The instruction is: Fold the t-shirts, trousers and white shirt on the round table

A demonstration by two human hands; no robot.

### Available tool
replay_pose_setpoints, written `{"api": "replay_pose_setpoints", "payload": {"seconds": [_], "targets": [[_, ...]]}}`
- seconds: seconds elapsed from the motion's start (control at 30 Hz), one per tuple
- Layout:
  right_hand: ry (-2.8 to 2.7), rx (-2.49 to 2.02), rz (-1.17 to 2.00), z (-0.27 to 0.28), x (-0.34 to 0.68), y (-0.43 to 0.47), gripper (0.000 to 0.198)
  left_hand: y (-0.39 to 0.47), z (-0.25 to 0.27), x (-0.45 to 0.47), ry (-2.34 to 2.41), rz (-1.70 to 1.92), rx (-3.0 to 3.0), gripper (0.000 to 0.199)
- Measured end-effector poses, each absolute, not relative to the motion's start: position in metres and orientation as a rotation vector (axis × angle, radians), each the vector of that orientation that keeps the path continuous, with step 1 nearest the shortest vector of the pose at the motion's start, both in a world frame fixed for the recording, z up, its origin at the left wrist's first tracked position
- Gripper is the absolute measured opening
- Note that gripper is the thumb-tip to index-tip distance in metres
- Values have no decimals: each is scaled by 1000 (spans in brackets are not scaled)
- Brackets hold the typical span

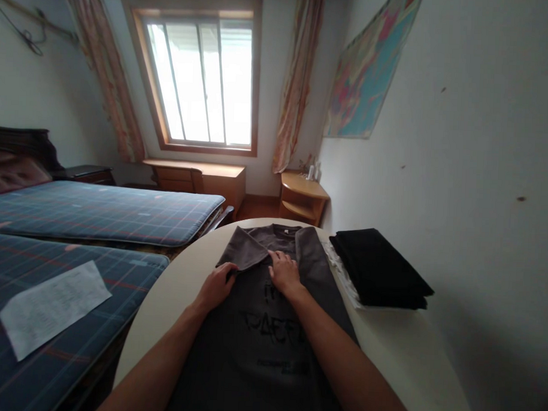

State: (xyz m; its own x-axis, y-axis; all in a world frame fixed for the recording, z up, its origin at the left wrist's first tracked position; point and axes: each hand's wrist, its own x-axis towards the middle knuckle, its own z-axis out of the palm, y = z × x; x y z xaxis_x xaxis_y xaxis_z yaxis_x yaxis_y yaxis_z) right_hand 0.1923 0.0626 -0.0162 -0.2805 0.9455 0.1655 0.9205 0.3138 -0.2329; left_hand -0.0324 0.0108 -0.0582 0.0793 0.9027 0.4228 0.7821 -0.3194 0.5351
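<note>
A dark grey T-shirt point(251, 354) with black lettering lies on the round cream table point(162, 312), its collar toward the far edge. Its left sleeve part is folded inward over the chest. My left hand point(216, 284) pinches the lower outer corner of that folded sleeve, fingers curled. My right hand point(283, 272) rests on the shirt at the folded sleeve's inner edge, just below the collar, its fingers extended over the cloth.
To the right, a stack of folded black cloth point(380, 266) lies on white material near the wall. Two plaid mattresses point(94, 211) stand at the left, the nearer one bearing a sheet of paper point(54, 309). A desk point(221, 173) and corner shelf point(304, 188) are beyond.
</note>
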Motion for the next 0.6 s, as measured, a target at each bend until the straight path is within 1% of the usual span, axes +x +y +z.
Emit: {"api": "replay_pose_setpoints", "payload": {"seconds": [0.07,0.13,0.27,0.33,0.53,0.6], "targets": [[-2275,-1716,177,-18,183,76,56,11,-59,-33,1724,1052,2166,21],[-2245,-1738,217,-21,177,87,54,11,-59,-33,1720,1035,2185,21],[-2162,-1769,295,-26,170,104,39,11,-57,-31,1712,975,2287,23],[-2119,-1770,317,-27,169,111,35,10,-55,-31,1715,949,2313,23],[-2001,-1751,317,-25,173,120,40,8,-51,-29,1736,951,2303,22],[-1976,-1777,316,-26,175,119,39,8,-51,-28,1734,951,2306,22]]}}
